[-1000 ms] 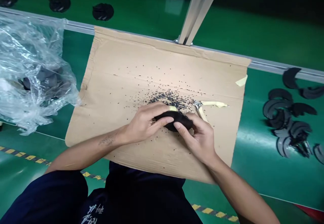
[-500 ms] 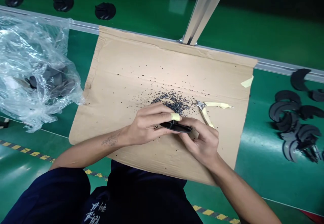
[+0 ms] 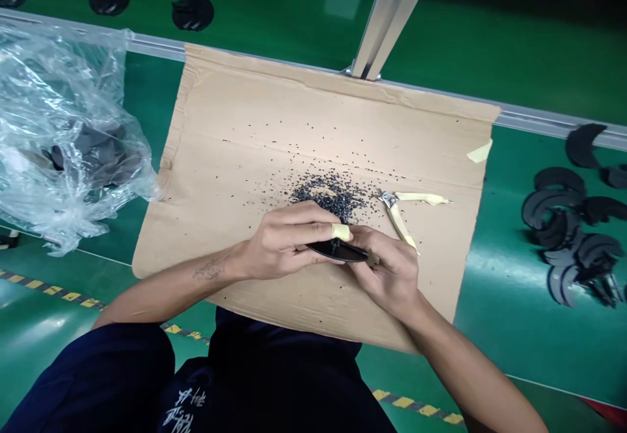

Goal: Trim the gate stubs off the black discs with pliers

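Note:
Between my hands is a thin, curved black plastic part [image 3: 337,251], held nearly edge-on above the cardboard sheet [image 3: 245,106]. My left hand [image 3: 289,237] is closed on its left end, with yellow tape round one fingertip. From the other side, the fingers of my right hand [image 3: 386,263] pinch the right end. Just beyond my fingers lies a scatter of tiny black plastic bits [image 3: 337,201]. Side cutters [image 3: 392,201] with yellow-wrapped handles rest spread on the cardboard, to the right of the bits. My fingers hide much of the black part.
A clear plastic bag [image 3: 73,139] with dark parts inside stands at the left. Several curved black pieces [image 3: 553,208] lie on the green table at the right. Behind a metal rail, several round black assemblies [image 3: 192,13] sit in a row. A metal post [image 3: 392,21] rises at the back.
The black part has tipped slightly, showing more of its upper face. Both hands keep hold of it in about the same place. The whole view has shifted a little.

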A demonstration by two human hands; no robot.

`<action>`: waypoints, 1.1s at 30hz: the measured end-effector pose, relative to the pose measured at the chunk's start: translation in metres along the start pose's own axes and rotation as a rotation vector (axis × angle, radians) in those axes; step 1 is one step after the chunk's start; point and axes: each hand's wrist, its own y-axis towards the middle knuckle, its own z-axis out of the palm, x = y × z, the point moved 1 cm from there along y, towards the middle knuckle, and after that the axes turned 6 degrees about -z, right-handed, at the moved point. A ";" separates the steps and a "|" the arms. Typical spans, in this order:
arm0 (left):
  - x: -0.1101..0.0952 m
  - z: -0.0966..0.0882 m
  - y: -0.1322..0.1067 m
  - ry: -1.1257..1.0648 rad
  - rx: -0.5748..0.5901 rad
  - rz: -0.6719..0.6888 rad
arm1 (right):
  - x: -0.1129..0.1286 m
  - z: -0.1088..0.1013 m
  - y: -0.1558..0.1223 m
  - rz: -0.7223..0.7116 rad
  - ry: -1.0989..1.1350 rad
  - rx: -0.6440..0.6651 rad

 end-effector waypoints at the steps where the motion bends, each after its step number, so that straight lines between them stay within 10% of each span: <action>1: 0.000 0.000 0.000 0.005 -0.002 -0.004 | 0.000 0.000 0.001 -0.001 0.005 0.009; 14: -0.002 0.000 0.002 -0.034 0.036 -0.038 | 0.003 -0.001 0.000 0.119 0.104 0.023; 20: 0.000 -0.007 0.009 -0.407 0.149 -0.401 | -0.001 -0.004 0.000 0.270 0.248 -0.009; 33: -0.002 -0.008 0.006 -0.418 0.177 -0.388 | 0.003 -0.010 0.003 -0.033 0.087 0.047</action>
